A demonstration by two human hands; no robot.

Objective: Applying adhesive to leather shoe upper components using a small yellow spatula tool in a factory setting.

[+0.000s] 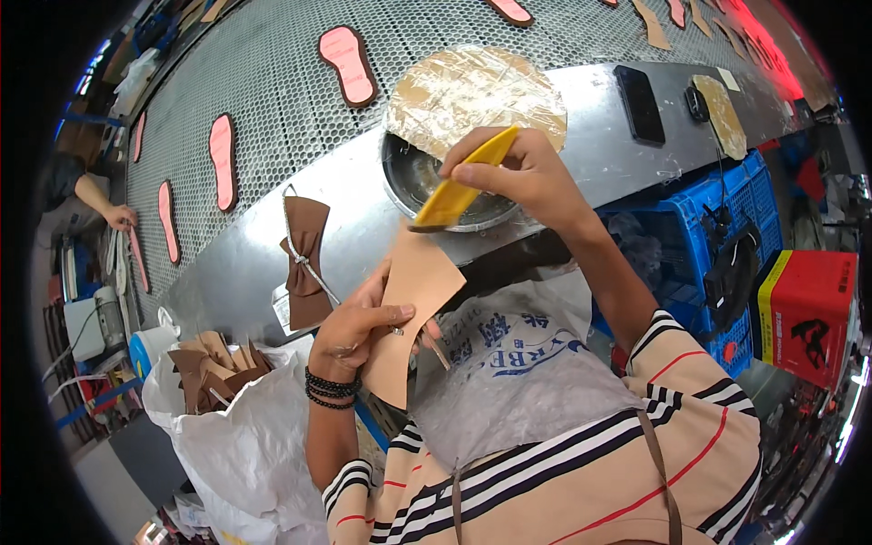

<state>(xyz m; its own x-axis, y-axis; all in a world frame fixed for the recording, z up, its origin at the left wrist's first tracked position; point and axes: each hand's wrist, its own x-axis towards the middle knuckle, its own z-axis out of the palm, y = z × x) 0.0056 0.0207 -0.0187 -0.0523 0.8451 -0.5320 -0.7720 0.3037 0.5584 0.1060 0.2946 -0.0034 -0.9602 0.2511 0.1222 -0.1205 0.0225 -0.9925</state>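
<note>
My left hand (359,327), a black bead bracelet at its wrist, is closed on a tan, flared leather-like piece (420,286) and tilts it above my lap. In my right hand (513,173) is a yellow-handled brush (468,182), slanted down to the left. The dark brush end meets or hovers just over the piece's upper edge; blur hides which. Right behind it stands a round metal basin (400,177), partly covered by a cardboard disc (477,95) smeared with a pale, dried coating. Left of my hands, a bundle of brown pieces (307,245) tied with cord lies on the metal ledge.
Beyond the metal ledge (590,173), a mesh conveyor (282,73) carries several pink insoles (222,163). Another person's hand (120,216) is at its left side. A phone (639,104) lies right of the basin. A white bag (227,454) of pieces, blue crate (681,236) and red can (808,318) flank me.
</note>
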